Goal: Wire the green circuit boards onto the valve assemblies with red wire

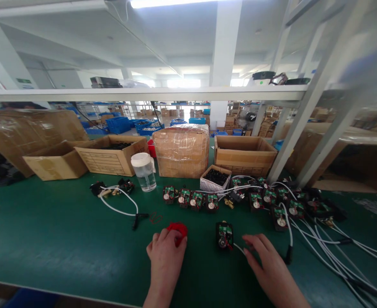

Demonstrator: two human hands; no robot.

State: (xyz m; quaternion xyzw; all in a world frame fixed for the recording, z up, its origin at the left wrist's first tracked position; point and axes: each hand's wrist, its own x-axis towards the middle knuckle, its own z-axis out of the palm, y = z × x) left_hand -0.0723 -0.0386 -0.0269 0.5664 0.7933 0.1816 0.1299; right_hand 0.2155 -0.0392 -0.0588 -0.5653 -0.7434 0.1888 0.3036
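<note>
A red cap [177,229] is grasped on the green table [63,239] by the left hand [166,254], with the fingers curled over it. Just to the right of the cap, a black module [224,235] carrying a green board is laid flat. Its white lead [238,248] is touched by the right hand [267,263]; whether the lead is pinched cannot be determined. A row of like modules [191,199] is set behind.

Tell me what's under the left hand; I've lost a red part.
A red object pokes out beyond the left hand on the green table; the fingers cover its near part, hiding its full shape.
</note>
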